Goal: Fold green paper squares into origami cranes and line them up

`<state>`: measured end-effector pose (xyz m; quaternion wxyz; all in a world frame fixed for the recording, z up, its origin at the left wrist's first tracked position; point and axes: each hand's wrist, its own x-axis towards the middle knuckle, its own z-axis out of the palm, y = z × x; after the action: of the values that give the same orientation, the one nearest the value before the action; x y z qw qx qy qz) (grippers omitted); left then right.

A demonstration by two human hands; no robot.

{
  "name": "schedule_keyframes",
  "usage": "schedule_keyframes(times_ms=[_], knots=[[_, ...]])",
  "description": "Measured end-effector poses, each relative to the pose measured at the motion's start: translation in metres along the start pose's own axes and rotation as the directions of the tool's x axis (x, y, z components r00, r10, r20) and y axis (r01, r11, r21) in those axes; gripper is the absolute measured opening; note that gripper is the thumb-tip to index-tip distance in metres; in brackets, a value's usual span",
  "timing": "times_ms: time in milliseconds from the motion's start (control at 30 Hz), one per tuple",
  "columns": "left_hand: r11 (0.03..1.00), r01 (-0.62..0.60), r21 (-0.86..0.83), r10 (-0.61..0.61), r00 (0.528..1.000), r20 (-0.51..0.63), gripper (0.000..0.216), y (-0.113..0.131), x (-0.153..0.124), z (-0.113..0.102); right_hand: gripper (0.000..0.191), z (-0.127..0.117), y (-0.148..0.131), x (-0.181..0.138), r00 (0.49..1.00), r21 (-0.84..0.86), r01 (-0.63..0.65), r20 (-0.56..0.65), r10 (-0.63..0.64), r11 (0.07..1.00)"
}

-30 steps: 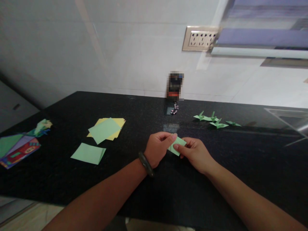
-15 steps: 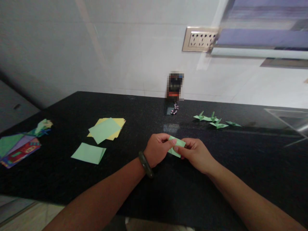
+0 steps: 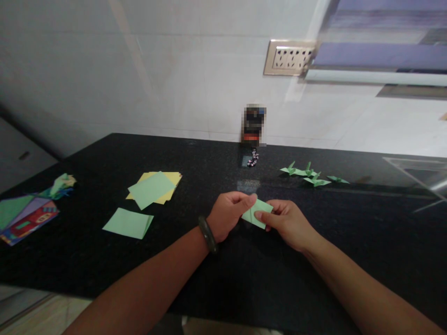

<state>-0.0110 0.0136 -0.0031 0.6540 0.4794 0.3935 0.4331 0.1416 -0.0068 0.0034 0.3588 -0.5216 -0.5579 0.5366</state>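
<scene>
A pale tiled wall [image 3: 192,79] fills the far side, and a black counter [image 3: 244,274] runs along its foot. At the far left of the counter lies a colourful printed packet [image 3: 31,223]; its markings are too small and blurred to read. The left hand [image 3: 228,216] and right hand [image 3: 288,223] meet at the middle of the counter. Half a second ago the left thumb lay across the paper close to the right thumb; now it sits at the paper's far corner, the thumbs are apart and more of the green surface shows. Both hands are nearly closed, pinching one small folded green paper [image 3: 264,206] between them, the left at its far left corner, the right at its right side. To the left, a green sheet [image 3: 152,190] lies askew on yellow sheets [image 3: 170,194], with a folded green sheet [image 3: 127,223] nearer. A pixelated dark object [image 3: 253,123] stands against the wall, any lettering hidden. Folded green cranes [image 3: 316,180] sit at far right, and a bead string [image 3: 252,160] lies left of them.
</scene>
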Motion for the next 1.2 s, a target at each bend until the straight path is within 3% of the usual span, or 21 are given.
schedule_keyframes(times_ms=[100, 200, 300, 367, 467, 533, 633, 800, 1033, 1200], knots=[[1.0, -0.014, 0.003, 0.014, 0.999, -0.052, 0.025, -0.001, 0.001, 0.001, 0.022, 0.002, 0.001, 0.0, 1.0, -0.024, 0.005, 0.009, -0.005, 1.0], [0.999, 0.019, -0.04, -0.023, 0.994, -0.104, 0.029, -0.002, 0.002, 0.001, 0.022, 0.002, 0.004, 0.001, 0.997, -0.074, 0.032, -0.071, -0.038, 0.997], [0.995, 0.034, 0.094, -0.007, 0.963, -0.268, 0.033, -0.002, 0.003, 0.003, 0.019, -0.002, 0.007, 0.003, 0.938, -0.317, 0.154, -0.252, -0.239, 0.936], [0.987, 0.07, 0.143, -0.034, 0.971, -0.237, 0.034, -0.001, 0.003, 0.004, 0.013, -0.006, 0.008, 0.003, 0.832, -0.548, 0.288, -0.262, -0.489, 0.785], [0.995, 0.101, 0.022, -0.1, 0.994, -0.041, 0.037, -0.001, 0.001, 0.006, 0.013, -0.01, 0.007, 0.001, 0.676, -0.751, 0.444, -0.078, -0.733, 0.488], [0.988, 0.113, -0.108, -0.11, 0.993, 0.036, 0.041, 0.0, 0.0, 0.005, 0.016, -0.012, 0.007, 0.0, 0.627, -0.796, 0.485, 0.029, -0.778, 0.361], [0.966, 0.13, -0.225, -0.113, 0.99, 0.088, 0.039, 0.0, 0.0, 0.002, 0.02, -0.012, 0.008, -0.001, 0.604, -0.82, 0.505, 0.112, -0.789, 0.271], [0.953, 0.136, -0.269, -0.102, 0.985, 0.137, 0.025, 0.0, 0.001, -0.002, 0.024, -0.012, 0.01, -0.002, 0.598, -0.813, 0.527, 0.147, -0.788, 0.248], [0.941, 0.108, -0.32, -0.083, 0.992, 0.09, 0.025, 0.0, 0.002, -0.003, 0.021, -0.013, 0.013, 0.0, 0.564, -0.783, 0.569, 0.149, -0.812, 0.251], [0.925, 0.106, -0.365, -0.045, 0.984, 0.172, 0.032, 0.004, 0.002, -0.004, 0.021, -0.015, 0.015, 0.005, 0.579, -0.771, 0.561, 0.103, -0.809, 0.302]])
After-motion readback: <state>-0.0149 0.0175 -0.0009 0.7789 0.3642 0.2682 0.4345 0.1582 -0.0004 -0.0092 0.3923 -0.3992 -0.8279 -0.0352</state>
